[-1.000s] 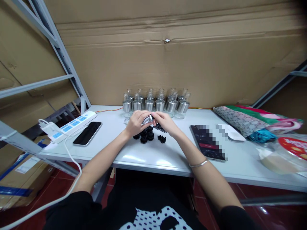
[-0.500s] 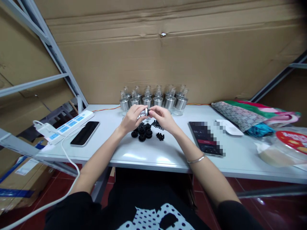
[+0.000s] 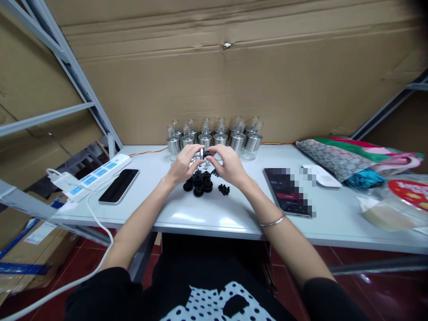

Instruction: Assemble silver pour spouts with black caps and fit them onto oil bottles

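Note:
In my left hand (image 3: 183,163) is a small silvery, ring-like cap (image 3: 202,154), pinched between thumb and fingers. My right hand (image 3: 228,164) has its fingers closed on a black ribbed part (image 3: 207,154), which meets the cap's right side. Just below the hands lies a pile of round black stoppers (image 3: 198,183). To the right of it sits a cluster of tiny black pieces (image 3: 224,190). More small dark pieces (image 3: 216,173) are partly hidden under my right hand. Behind, several glass bottles with metal sleeves (image 3: 220,141) stand upright in two rows.
A power strip (image 3: 96,177) with a white cable and a phone (image 3: 119,186) lie on the left of the white table (image 3: 160,214). Another phone (image 3: 284,196), a white flat device (image 3: 323,177), patterned bags (image 3: 337,158) and a red-lidded container (image 3: 408,196) occupy the right.
My right hand has shifted slightly, and more of the black ribbed part shows between the hands. The cap is turned more edge-on.

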`<state>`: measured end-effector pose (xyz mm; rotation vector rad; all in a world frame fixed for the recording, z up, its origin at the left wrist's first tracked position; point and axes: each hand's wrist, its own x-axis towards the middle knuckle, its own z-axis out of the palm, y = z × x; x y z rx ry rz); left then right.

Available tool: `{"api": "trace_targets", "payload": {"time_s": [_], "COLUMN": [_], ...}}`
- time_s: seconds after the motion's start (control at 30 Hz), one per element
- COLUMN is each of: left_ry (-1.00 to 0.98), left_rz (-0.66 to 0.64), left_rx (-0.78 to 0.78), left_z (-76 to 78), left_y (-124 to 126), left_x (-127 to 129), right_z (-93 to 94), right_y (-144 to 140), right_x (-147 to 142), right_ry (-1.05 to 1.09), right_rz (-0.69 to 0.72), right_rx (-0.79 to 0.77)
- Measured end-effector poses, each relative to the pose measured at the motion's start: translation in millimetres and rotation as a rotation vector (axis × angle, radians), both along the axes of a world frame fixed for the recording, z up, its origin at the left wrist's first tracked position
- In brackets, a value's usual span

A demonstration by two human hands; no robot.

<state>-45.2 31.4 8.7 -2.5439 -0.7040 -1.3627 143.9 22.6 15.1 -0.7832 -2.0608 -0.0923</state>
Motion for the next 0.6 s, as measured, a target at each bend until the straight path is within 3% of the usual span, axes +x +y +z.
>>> {"api": "trace_targets", "payload": {"time_s": [0.23, 0.47, 0.6], "left_ry": [-0.037, -0.033, -0.004], "left_rz": [-0.038, 0.025, 0.077], "left_rx": [-0.150, 0.036, 0.066], "left_z": [-4.9, -7.7, -7.2], "left_y": [3.1, -0.7, -1.9], "left_x": [1.6, 3.5, 3.3], "right_z": [-2.2, -0.7, 1.7], "right_y": [-1.0, -6.9, -7.7], "right_x": [-0.7, -2.4, -3.4], "right_ry": [-0.096, 0.120, 0.167], "right_rz": [-0.077, -0.068, -0.062], "right_rx": [0.117, -0.053, -0.175]}}
